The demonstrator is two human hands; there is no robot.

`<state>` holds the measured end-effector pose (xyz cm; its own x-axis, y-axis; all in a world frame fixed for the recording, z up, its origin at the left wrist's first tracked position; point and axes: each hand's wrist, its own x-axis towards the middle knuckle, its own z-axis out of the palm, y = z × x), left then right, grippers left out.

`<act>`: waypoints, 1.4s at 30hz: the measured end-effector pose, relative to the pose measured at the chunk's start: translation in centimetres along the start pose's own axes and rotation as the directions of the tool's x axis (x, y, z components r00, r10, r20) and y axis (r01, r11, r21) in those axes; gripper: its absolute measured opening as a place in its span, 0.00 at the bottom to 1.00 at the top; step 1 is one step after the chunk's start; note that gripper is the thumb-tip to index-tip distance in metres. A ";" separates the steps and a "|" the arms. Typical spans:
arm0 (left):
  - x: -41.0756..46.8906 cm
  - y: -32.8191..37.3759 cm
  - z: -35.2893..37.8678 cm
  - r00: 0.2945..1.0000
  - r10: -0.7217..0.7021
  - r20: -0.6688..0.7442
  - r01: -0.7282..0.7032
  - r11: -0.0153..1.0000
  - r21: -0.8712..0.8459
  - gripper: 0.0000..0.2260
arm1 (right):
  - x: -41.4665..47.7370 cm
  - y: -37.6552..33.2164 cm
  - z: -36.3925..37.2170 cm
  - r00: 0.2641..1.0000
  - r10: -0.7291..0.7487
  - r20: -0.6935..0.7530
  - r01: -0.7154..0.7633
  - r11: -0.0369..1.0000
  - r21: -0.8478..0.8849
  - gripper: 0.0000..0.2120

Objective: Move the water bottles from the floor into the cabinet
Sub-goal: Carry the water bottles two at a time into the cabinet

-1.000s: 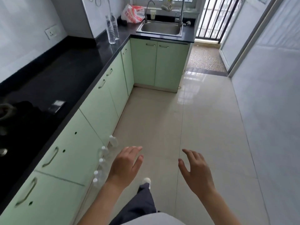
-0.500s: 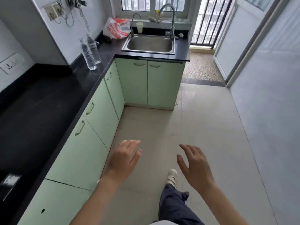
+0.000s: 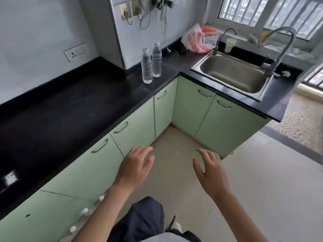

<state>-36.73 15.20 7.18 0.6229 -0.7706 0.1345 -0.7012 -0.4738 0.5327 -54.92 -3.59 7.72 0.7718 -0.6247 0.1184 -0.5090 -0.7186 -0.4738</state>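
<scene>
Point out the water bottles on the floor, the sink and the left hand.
water bottles on the floor (image 3: 85,210): head view, white cap of the middle visible one.
sink (image 3: 232,74): head view, bare steel basin bottom.
left hand (image 3: 135,167): head view, back of the hand.

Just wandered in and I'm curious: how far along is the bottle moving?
Done: nothing visible; the cabinet doors in view are all shut. In hand: nothing; the left hand and right hand are open and empty. Left: the floor bottles, caps showing beside the cabinet base, all wait to go in.
</scene>
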 end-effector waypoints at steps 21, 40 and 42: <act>35.7 -10.6 -1.1 0.950 -0.239 -0.203 0.235 0.971 -0.044 0.24 | 43.3 -1.0 6.0 0.958 -0.264 0.115 0.255 0.963 0.088 0.19; 52.4 -11.6 7.6 0.464 -0.868 -0.177 0.677 0.476 -0.561 0.37 | 71.1 4.1 13.4 0.758 -0.382 0.528 0.128 0.881 0.455 0.45; 53.4 -12.3 8.2 0.431 -0.891 -0.142 0.681 0.424 -0.597 0.40 | 72.1 3.6 14.6 0.738 -0.380 0.558 0.092 0.875 0.475 0.46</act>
<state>2.34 -23.65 0.91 0.9424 0.1507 -0.2986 0.3340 -0.4708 0.8166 4.42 -46.73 1.80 0.9755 -0.0176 -0.2194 -0.1937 -0.5413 -0.8182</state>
